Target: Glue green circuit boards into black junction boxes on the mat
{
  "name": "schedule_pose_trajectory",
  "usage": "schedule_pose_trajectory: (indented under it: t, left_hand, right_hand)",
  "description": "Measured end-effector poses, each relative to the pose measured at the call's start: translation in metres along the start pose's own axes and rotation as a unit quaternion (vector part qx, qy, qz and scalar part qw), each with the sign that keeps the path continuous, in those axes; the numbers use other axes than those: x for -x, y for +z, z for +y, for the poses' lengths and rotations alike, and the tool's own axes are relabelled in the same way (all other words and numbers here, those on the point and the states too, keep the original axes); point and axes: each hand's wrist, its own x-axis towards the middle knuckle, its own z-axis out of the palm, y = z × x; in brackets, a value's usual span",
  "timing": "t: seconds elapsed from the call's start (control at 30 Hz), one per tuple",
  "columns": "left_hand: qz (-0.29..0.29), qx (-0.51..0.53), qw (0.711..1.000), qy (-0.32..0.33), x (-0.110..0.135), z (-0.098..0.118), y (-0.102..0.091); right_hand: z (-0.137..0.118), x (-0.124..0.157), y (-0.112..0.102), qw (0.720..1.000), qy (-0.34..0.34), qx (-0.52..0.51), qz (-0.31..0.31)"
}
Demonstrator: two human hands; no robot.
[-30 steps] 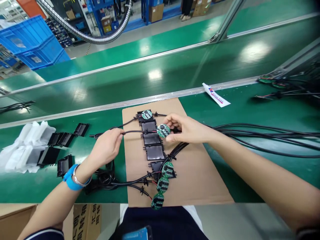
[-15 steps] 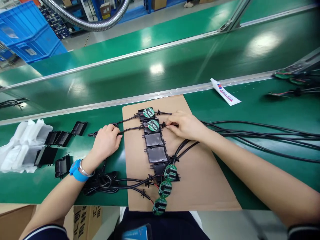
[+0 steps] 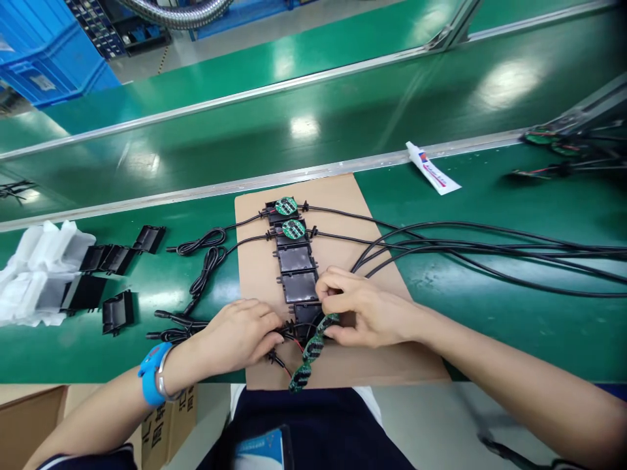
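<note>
A brown cardboard sheet (image 3: 382, 365) lies on the green bench with a column of black square housings (image 3: 295, 271) on it. The two far housings each carry a round green circuit board (image 3: 293, 228) with black cables running off both sides. My right hand (image 3: 365, 310) is closed, pinching a green circuit board (image 3: 327, 322) at the nearest housing. My left hand (image 3: 240, 336) is closed on the black cable just left of that housing. Two more green boards (image 3: 306, 362) hang on red and black wires toward the sheet's near edge.
Loose black housings (image 3: 105, 281) and white foam bags (image 3: 34, 274) lie at the left. A white tube (image 3: 432, 176) rests by the metal rail. Black cables (image 3: 514, 258) run off to the right. A conveyor belt lies beyond the rail, blue crates at far left.
Both hands have come down from the second housing, where a board now sits, to the nearest housing. The left hand let go of the far cable, which now lies coiled on the bench.
</note>
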Motion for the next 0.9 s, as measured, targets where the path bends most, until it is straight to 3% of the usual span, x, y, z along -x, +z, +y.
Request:
schedule_pose_trajectory:
  t: [0.13,0.23,0.33,0.43,0.53,0.63,0.77,0.9]
  left_hand:
    - [-0.005,0.000,1.000,0.013,0.002,0.000,-0.001]
    - [0.011,0.011,1.000,-0.018,0.007,0.005,-0.016]
    - [0.070,0.005,0.992,-0.100,0.008,0.006,-0.040]
    - [0.115,-0.058,0.973,-0.192,-0.003,-0.007,-0.053]
    - [0.095,-0.128,0.956,-0.244,-0.019,-0.025,-0.047]
    - [0.079,-0.162,0.952,-0.249,-0.032,-0.037,-0.030]
    - [0.117,-0.196,0.943,-0.243,-0.038,-0.042,-0.014]
    - [0.130,-0.219,0.933,-0.254,-0.041,-0.046,-0.011]
  right_hand:
    - [-0.002,0.002,0.009,0.998,-0.027,0.029,0.039]
    - [-0.007,0.000,-0.003,0.995,-0.030,0.023,0.095]
    - [-0.005,-0.008,-0.027,0.992,0.036,-0.010,0.120]
    - [0.011,-0.019,-0.043,0.986,0.127,-0.026,0.103]
    - [0.032,-0.027,-0.043,0.983,0.170,0.003,0.069]
    - [0.046,-0.027,-0.032,0.987,0.140,0.063,0.050]
    - [0.057,-0.023,-0.019,0.982,0.079,0.126,0.116]
    - [0.067,-0.024,-0.012,0.969,0.073,0.191,0.141]
